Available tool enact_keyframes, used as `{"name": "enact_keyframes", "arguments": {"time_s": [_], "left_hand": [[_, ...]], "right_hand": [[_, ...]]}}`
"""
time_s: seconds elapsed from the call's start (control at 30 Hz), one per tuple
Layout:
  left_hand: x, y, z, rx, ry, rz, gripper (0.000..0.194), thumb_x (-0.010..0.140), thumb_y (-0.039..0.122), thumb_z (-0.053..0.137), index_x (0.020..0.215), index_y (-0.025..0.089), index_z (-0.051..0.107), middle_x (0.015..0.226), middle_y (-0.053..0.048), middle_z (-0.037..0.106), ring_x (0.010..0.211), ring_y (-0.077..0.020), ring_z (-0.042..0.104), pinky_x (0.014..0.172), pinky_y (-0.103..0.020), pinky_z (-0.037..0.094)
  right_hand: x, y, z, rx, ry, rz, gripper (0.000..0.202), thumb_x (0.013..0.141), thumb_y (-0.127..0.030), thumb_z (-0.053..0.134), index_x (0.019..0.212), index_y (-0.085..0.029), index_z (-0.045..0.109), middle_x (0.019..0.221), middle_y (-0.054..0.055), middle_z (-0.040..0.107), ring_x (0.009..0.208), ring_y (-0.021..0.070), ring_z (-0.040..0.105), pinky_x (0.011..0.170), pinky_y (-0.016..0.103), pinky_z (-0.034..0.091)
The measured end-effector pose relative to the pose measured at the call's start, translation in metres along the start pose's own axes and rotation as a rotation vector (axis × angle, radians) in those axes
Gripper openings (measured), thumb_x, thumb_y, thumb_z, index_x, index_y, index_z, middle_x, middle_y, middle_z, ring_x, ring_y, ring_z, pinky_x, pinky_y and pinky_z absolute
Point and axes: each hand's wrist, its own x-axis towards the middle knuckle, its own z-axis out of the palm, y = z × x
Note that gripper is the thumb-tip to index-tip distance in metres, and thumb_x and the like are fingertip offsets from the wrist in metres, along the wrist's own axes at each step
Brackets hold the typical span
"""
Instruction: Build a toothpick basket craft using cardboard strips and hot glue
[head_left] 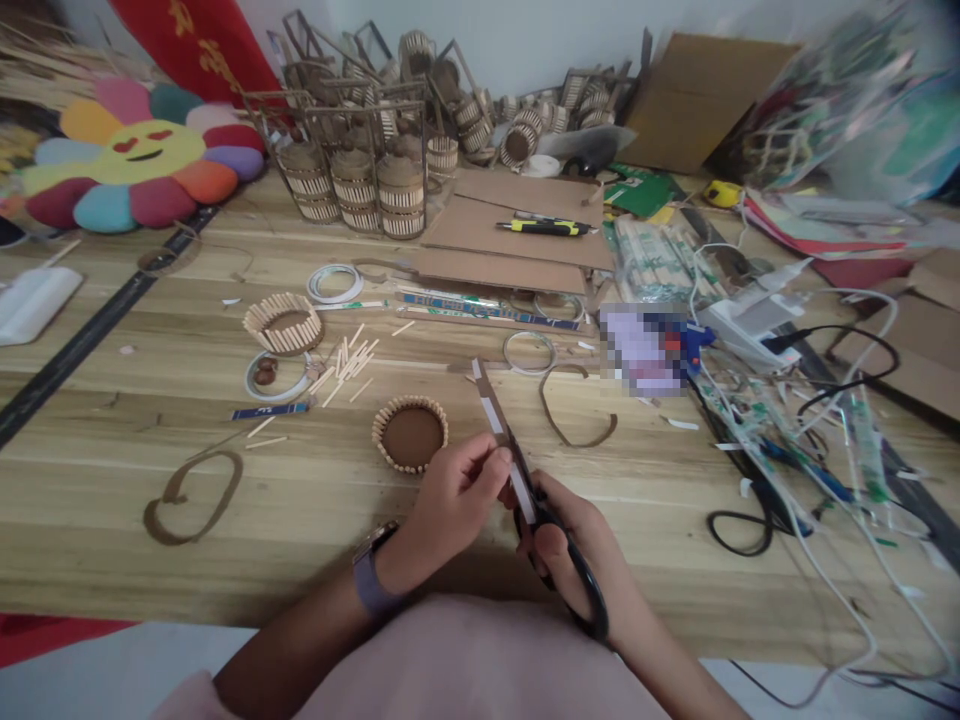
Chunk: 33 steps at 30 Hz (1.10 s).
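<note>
My left hand [454,505], with a watch on its wrist, pinches a narrow brown strip [489,408] that has white patches along it. In my right hand [592,545] is a pair of black-handled scissors [594,598], its fingers through the loops. The blades lie along the strip, and part of them is hidden behind it and my fingers. Just beyond my left hand sits a round brown base ringed with short wooden sticks [411,436]. A similar stick ring [283,325] stands farther left, near loose wooden sticks [346,365].
Curled brown strips [193,497] and tape rolls [334,284] lie about the table. Behind are small stick-sided buckets in a frame [352,185], cardboard [517,210] and a yellow-black cutter [547,227]. Cables, a white power strip [765,315] and a blue glue gun [697,345] crowd the right.
</note>
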Motion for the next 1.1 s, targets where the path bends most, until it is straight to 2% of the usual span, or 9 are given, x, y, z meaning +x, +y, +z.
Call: {"name": "enact_keyframes", "arguments": {"time_s": [0.27, 0.47, 0.57, 0.8, 1.1], "left_hand": [[-0.0003, -0.0001, -0.0018, 0.03, -0.013, 0.006, 0.035, 0.093, 0.036, 0.044, 0.062, 0.02, 0.045, 0.054, 0.004, 0.049, 0.051, -0.0098, 0.046, 0.05, -0.021, 0.035], [0.0019, -0.006, -0.0042, -0.064, 0.094, -0.05, 0.034, 0.095, 0.044, 0.044, 0.071, 0.02, 0.047, 0.058, 0.005, 0.05, 0.051, -0.0093, 0.044, 0.049, -0.021, 0.035], [0.0039, -0.0069, -0.0048, -0.107, 0.115, -0.065, 0.033, 0.095, 0.043, 0.045, 0.071, 0.02, 0.045, 0.057, 0.005, 0.048, 0.051, -0.0089, 0.044, 0.049, -0.02, 0.036], [0.001, -0.0069, -0.0021, -0.041, 0.111, -0.022, 0.027, 0.095, 0.039, 0.045, 0.074, 0.02, 0.046, 0.06, 0.006, 0.048, 0.054, -0.0094, 0.047, 0.051, -0.02, 0.038], [-0.0004, -0.0059, -0.0018, -0.028, 0.113, -0.005, 0.028, 0.095, 0.039, 0.045, 0.074, 0.021, 0.045, 0.06, 0.006, 0.047, 0.053, -0.0093, 0.047, 0.051, -0.02, 0.039]], "right_hand": [[-0.0024, 0.0055, 0.0049, 0.069, 0.01, 0.051, 0.076, 0.071, -0.094, 0.028, 0.077, -0.022, 0.049, 0.051, -0.004, 0.043, 0.044, 0.0118, 0.04, 0.04, 0.024, 0.034], [-0.0053, 0.0038, 0.0007, 0.061, -0.021, 0.028, 0.074, 0.072, -0.092, 0.029, 0.076, -0.022, 0.049, 0.053, -0.004, 0.045, 0.045, 0.011, 0.04, 0.041, 0.023, 0.033], [-0.0057, 0.0033, 0.0001, 0.039, -0.045, 0.02, 0.073, 0.072, -0.093, 0.028, 0.072, -0.022, 0.046, 0.053, -0.004, 0.045, 0.045, 0.0106, 0.039, 0.041, 0.023, 0.032], [-0.0032, -0.0015, -0.0022, -0.03, -0.048, 0.021, 0.076, 0.071, -0.094, 0.024, 0.074, -0.022, 0.047, 0.055, -0.002, 0.047, 0.048, 0.0123, 0.041, 0.044, 0.025, 0.034], [-0.002, 0.0034, 0.0029, 0.023, -0.026, -0.005, 0.071, 0.075, -0.091, 0.027, 0.074, -0.022, 0.046, 0.055, -0.003, 0.046, 0.049, 0.0122, 0.041, 0.045, 0.024, 0.033]]}}
